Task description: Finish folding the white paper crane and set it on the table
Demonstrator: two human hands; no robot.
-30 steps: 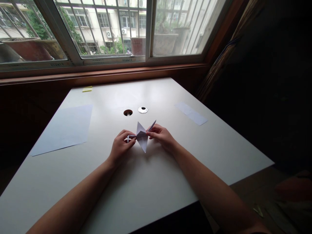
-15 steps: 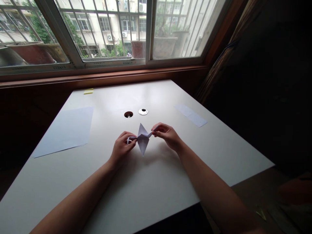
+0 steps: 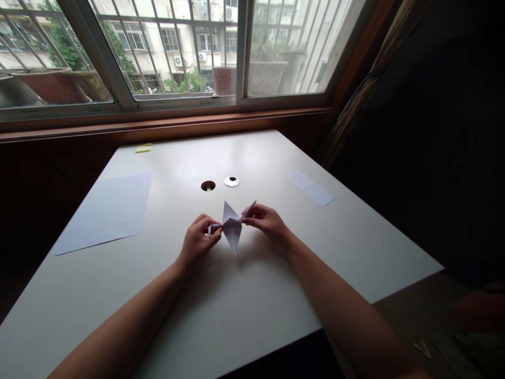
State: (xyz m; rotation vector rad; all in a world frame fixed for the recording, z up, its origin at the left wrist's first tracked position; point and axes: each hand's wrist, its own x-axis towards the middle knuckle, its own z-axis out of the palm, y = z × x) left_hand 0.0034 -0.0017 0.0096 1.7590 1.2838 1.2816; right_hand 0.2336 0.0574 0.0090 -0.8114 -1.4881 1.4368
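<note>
My left hand (image 3: 197, 237) and right hand (image 3: 272, 223) pinch the folded paper (image 3: 232, 231), inside the tabletop's near edge (image 3: 272, 350).

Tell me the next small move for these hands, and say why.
Probably a gentle outward tug: the left hand and right hand pinch opposite sides of the folded paper, one flap points away and the other nearer, so a light pull might open its middle.
</note>
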